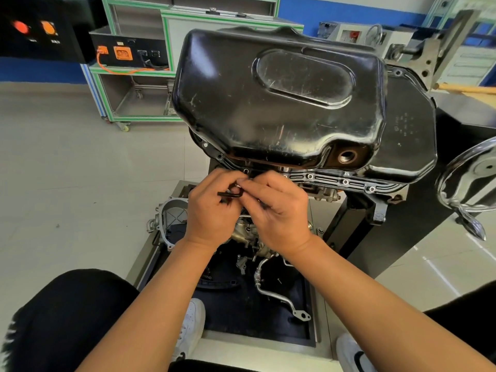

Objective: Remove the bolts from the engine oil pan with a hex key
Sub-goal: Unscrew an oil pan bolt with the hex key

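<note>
Engine oil pan, black and scuffed, sits uppermost on the mounted engine, a row of bolts along its near flange. Just below that flange the left hand and right hand meet, the curled fingers of both pinching a black hex key between them. Its tip is hidden.

floor: pale tiles | wall: blue | green-framed trolley far left | daylight glare right

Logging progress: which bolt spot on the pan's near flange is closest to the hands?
The bolt spot directly above the fingertips; the others sit clearly farther away.
</note>
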Tool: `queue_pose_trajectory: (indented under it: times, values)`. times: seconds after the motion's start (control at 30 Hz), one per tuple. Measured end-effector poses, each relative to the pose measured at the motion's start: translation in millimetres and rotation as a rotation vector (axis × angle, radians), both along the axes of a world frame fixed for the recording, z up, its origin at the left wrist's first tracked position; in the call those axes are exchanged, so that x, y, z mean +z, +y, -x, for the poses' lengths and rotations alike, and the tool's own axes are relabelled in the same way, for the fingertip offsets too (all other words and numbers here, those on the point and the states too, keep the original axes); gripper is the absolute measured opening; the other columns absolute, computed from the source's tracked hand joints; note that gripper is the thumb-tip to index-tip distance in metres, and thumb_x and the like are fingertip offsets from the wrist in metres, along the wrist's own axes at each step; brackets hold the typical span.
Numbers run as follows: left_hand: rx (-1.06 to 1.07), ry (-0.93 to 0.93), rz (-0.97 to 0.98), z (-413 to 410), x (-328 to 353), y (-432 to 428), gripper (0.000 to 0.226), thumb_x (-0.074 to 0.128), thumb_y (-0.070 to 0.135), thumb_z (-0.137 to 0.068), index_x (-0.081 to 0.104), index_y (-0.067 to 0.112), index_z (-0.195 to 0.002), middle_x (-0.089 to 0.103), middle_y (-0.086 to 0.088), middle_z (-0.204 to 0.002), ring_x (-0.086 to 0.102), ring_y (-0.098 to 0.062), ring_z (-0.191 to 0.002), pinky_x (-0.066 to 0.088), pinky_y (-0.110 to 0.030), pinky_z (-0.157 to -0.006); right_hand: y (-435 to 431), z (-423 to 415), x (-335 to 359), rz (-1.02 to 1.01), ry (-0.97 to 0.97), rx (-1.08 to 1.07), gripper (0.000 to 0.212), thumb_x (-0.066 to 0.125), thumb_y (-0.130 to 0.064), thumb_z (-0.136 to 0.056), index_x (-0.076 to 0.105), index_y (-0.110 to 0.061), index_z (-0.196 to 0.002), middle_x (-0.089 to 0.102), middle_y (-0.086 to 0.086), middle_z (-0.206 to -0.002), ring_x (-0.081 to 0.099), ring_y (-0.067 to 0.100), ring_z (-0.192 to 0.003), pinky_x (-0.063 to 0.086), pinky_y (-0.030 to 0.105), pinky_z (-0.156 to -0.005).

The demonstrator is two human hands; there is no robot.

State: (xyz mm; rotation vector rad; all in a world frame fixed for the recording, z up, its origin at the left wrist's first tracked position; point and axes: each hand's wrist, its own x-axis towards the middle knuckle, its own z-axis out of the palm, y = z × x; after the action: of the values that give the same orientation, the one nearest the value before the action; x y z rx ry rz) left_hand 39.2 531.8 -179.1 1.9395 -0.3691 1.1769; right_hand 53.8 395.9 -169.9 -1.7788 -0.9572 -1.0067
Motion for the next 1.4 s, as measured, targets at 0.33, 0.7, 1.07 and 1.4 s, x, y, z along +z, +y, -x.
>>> queue_pose_trajectory:
  times: [0.33,0.7,1.07,1.4]
  values:
    - [-0.013,-0.031,-0.055,3,8,-4,0.019,0.056,-0.009,-0.084,0.073,-0.003,-0.08,0.056,0.006,-0.073,0.046,-0.001,-0.066,0.036,-0.005,-0.069,-4,1,-1,0.055,-0.011,-0.053,0.025,0.072,-0.003,-0.09,0.072,0.002,-0.114,0.068,0.011,-0.092,0.065,0.021,-0.082,0.057,0.038,-0.069]
    - [-0.013,-0.032,0.071,-1,8,-3,0.023,0.068,-0.019,-0.072,0.075,0.0,-0.082,0.068,-0.009,-0.07,0.058,-0.014,-0.064,0.047,-0.024,-0.057,4,3,0,-0.139,0.061,-0.028,0.012,0.082,0.003,-0.077,0.077,0.004,-0.088,0.07,0.013,-0.084,0.065,0.016,-0.078,0.053,0.022,-0.074]
    - [-0.056,-0.014,-0.067,2,11,0,0.025,0.061,-0.012,-0.086,0.075,-0.002,-0.104,0.07,-0.004,-0.092,0.059,0.001,-0.081,0.044,-0.009,-0.077,2,3,-2,-0.021,-0.036,-0.06,0.019,0.062,-0.005,-0.095,0.073,0.005,-0.107,0.07,0.014,-0.092,0.068,0.023,-0.081,0.058,0.037,-0.07]
    - [-0.017,-0.027,0.004,0,10,-3,0.014,0.059,-0.009,-0.079,0.068,0.0,-0.072,0.06,-0.004,-0.066,0.049,-0.01,-0.061,0.039,-0.016,-0.056,7,3,1,-0.123,0.039,-0.036,0.015,0.084,0.003,-0.075,0.077,0.001,-0.088,0.07,0.01,-0.083,0.067,0.021,-0.077,0.056,0.036,-0.068]
